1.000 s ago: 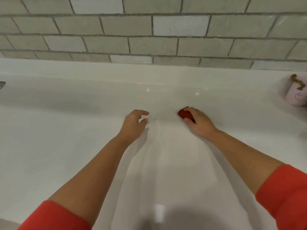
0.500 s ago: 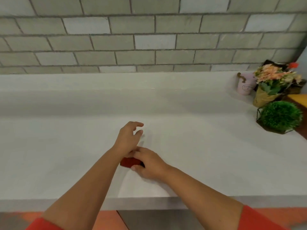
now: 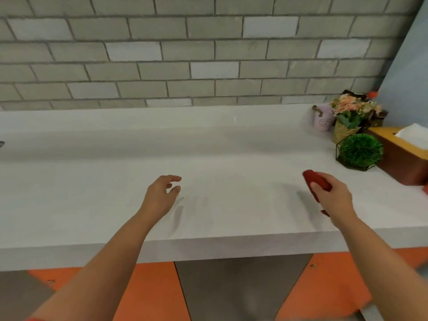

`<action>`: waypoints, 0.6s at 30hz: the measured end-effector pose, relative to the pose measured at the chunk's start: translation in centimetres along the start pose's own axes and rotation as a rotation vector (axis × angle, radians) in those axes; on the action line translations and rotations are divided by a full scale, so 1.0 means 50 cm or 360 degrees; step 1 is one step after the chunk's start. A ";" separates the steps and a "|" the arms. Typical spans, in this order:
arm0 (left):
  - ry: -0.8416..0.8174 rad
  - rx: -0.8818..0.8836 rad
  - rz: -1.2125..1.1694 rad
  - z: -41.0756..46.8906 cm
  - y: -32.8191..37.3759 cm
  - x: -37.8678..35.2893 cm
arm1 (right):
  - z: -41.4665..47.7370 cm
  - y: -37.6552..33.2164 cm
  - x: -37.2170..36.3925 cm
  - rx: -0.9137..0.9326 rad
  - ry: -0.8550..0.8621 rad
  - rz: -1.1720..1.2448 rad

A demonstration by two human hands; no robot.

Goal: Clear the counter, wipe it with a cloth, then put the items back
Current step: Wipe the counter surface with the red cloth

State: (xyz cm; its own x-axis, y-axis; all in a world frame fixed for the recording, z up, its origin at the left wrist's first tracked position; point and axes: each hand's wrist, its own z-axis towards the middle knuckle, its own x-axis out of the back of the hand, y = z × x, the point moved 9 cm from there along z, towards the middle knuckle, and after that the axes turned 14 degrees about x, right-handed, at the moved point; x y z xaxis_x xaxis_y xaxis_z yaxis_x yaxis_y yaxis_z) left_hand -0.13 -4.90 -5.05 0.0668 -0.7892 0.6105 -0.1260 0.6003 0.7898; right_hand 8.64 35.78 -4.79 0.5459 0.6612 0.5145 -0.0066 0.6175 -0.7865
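My right hand (image 3: 333, 195) grips a bunched red cloth (image 3: 313, 180) just above the white counter (image 3: 220, 158), to the right of centre near the front edge. My left hand (image 3: 162, 193) hovers over the middle of the counter with its fingers loosely curled and nothing in it. At the far right stand a pale purple pot (image 3: 323, 120), a bouquet of pink and orange flowers (image 3: 349, 114), a round green plant in a wire frame (image 3: 360, 150) and a brown tissue box (image 3: 403, 154).
A grey brick wall (image 3: 185, 54) rises behind the counter's raised back ledge. A bit of metal (image 3: 1, 143) shows at the left edge. Below the counter's front edge lies an orange and grey floor (image 3: 231, 290).
My right hand has carried the red cloth from beside my left hand out to the right and lifted it a little. The left hand has stayed over the middle. The view has pulled back.
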 end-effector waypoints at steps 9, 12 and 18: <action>-0.0053 -0.0002 -0.0015 -0.035 0.016 -0.020 | -0.106 -0.043 -0.281 0.0354 -0.0494 -0.0809; -0.0063 -0.0004 -0.0039 -0.040 0.022 -0.029 | -0.203 -0.167 -0.407 0.0676 -0.0703 -0.0642; -0.0034 -0.0031 -0.0056 -0.031 0.044 -0.025 | -0.334 -0.336 -0.488 0.0863 -0.1312 0.0060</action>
State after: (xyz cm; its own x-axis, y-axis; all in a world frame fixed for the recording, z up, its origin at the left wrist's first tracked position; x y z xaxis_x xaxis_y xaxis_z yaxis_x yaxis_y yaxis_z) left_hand 1.04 -2.36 -3.99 0.0495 -0.8123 0.5811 -0.1044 0.5744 0.8119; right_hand 9.42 2.16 -9.86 -0.2160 0.6468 0.7314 -0.5077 0.5654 -0.6500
